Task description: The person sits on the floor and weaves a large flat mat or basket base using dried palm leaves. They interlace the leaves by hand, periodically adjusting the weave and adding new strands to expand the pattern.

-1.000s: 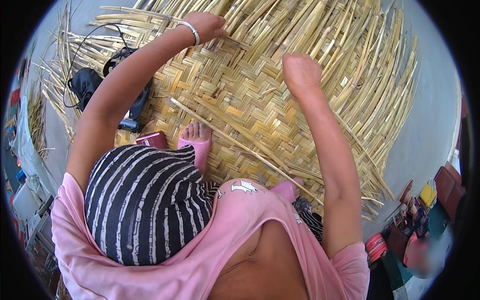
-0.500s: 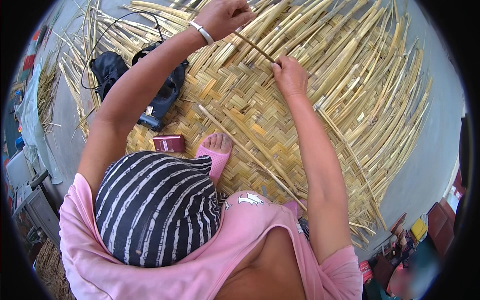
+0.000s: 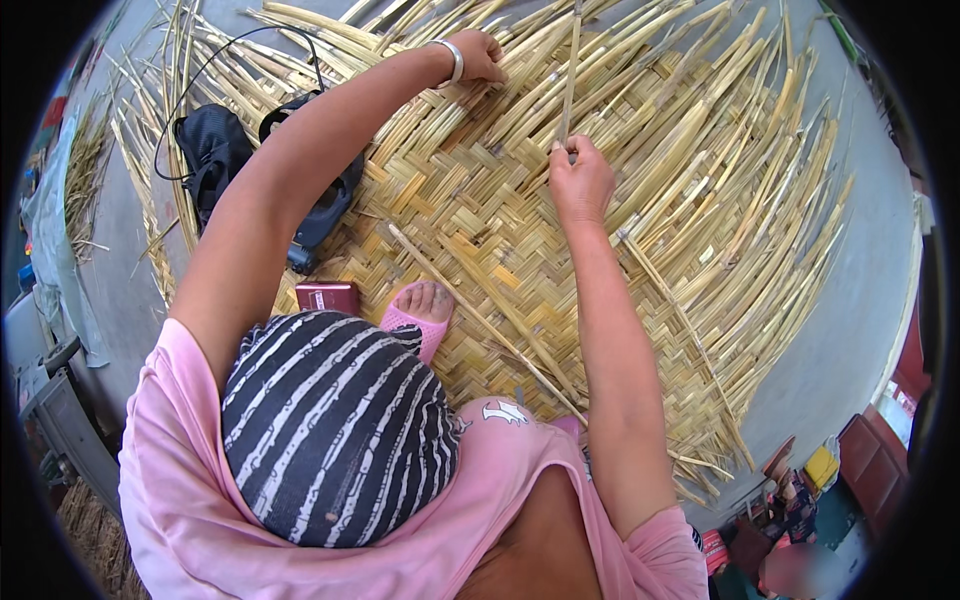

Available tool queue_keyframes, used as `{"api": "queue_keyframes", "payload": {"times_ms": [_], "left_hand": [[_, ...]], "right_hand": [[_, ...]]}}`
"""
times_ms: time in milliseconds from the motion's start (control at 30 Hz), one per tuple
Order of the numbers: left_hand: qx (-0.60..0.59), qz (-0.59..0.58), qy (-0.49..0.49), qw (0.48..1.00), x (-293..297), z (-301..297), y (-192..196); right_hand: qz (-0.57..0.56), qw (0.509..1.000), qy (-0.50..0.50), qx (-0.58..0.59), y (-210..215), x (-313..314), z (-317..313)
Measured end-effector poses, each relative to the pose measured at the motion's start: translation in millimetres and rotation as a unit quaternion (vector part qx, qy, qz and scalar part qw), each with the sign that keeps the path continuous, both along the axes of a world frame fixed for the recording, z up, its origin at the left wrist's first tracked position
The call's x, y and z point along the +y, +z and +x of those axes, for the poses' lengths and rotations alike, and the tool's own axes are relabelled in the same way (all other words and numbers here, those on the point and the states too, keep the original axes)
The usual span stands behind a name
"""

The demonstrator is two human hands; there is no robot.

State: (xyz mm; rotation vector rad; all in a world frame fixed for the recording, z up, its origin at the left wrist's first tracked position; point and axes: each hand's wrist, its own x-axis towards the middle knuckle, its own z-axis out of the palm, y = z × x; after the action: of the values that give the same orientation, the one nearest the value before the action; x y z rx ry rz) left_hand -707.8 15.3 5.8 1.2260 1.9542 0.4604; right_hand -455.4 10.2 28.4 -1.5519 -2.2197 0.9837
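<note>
A mat of flat, pale yellow-green reed strips lies spread before me, its middle tightly woven and its far and right sides ending in long loose strips. Pinched between the thumb and fingers of my right hand is one long reed strip, which stands up and away past the top of the view. Farther left, my left hand, with a pale bangle at its wrist, reaches in among the loose strip ends. Its fingers are bent and closed over them; what they grip is hidden.
A black bag with a thin cord sits on the mat's left side. Near my foot in a pink slipper lies a small dark-red box. Two loose strips cross the woven part. A person is at the lower right.
The strip in my right hand has swung from slanting toward my left hand to pointing straight away from me. My left hand has let go of it and moved lower, to the loose strips.
</note>
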Motion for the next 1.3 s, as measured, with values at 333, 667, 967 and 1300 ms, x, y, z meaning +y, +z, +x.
{"api": "queue_keyframes", "payload": {"times_ms": [333, 667, 967, 1300], "left_hand": [[0.3, 0.107, -0.137, 0.938, -15, 23, 3], [-0.255, -0.022, 0.027, 0.966, 31, 21, -5], [-0.435, -0.238, -0.034, 0.868, 62, 42, -4], [-0.412, -0.136, -0.053, 0.899, 50, 65, 3]], "right_hand": [[0.011, 0.999, -0.024, 0.025, -8, 0, 4], [-0.016, 0.996, -0.065, 0.053, -2, 0, 5], [-0.063, 0.985, -0.107, 0.116, -15, 0, 13], [-0.113, 0.972, -0.12, 0.167, -10, -3, 12]]}}
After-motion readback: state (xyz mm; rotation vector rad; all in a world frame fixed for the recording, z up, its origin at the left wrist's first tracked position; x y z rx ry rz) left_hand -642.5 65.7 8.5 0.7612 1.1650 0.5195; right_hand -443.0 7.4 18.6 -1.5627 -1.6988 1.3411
